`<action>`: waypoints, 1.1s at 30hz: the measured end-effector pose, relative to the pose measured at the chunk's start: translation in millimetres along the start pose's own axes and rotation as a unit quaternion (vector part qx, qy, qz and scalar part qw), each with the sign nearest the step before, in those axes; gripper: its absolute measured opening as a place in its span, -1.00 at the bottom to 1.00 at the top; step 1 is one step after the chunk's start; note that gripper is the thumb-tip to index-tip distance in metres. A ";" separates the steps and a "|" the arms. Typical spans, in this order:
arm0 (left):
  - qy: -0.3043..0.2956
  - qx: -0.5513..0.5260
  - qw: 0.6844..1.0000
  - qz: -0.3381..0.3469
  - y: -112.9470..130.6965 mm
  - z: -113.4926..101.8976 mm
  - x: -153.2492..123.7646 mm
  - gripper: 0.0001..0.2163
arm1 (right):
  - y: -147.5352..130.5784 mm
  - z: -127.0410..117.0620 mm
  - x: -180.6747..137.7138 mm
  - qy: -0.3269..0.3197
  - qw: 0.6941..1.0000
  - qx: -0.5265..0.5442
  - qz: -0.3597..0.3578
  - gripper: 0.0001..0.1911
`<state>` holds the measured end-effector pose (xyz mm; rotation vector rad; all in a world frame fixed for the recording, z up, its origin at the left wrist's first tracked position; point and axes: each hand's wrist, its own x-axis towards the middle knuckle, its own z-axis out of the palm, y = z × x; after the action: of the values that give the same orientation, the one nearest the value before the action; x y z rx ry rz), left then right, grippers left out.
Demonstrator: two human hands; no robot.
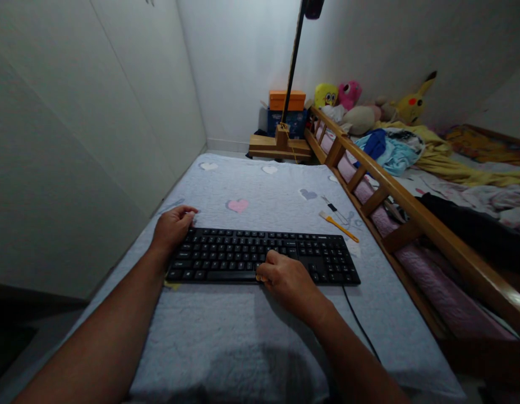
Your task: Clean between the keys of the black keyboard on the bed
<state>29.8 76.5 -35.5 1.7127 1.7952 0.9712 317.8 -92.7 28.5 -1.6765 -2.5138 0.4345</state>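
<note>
A black computer keyboard (243, 255) lies flat on the heart-patterned bed cover, its cable (360, 325) running from the right end toward the near edge. My left hand (173, 227) is at the keyboard's far left corner, fingers bent together against it. Over the right part of the space bar, my right hand (285, 278) is closed, fingers curled down onto the lower keys. A small yellowish-orange bit shows at its fingertips, too little to name. Beyond the keyboard's right end lie a brush with a yellow handle (343, 229) and a thin metal tool with a black band (332, 207).
A wooden bed rail (386, 182) runs along the right, with clothes (394, 148) and plush toys behind it. White cabinet doors (129, 112) stand on the left. At the far end are a wooden stand (280, 147) with a black pole and an orange box (287, 100).
</note>
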 end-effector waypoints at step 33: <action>0.006 -0.015 1.000 -0.004 -1.0 1.9 0.8 -0.64 | 58.7 -14.9 -50.0 -0.001 0.995 0.027 0.097 -0.78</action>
<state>30.5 77.6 -37.3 1.6846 1.7843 1.0025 393.2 -114.7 30.2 -1.9087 -2.3262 0.5158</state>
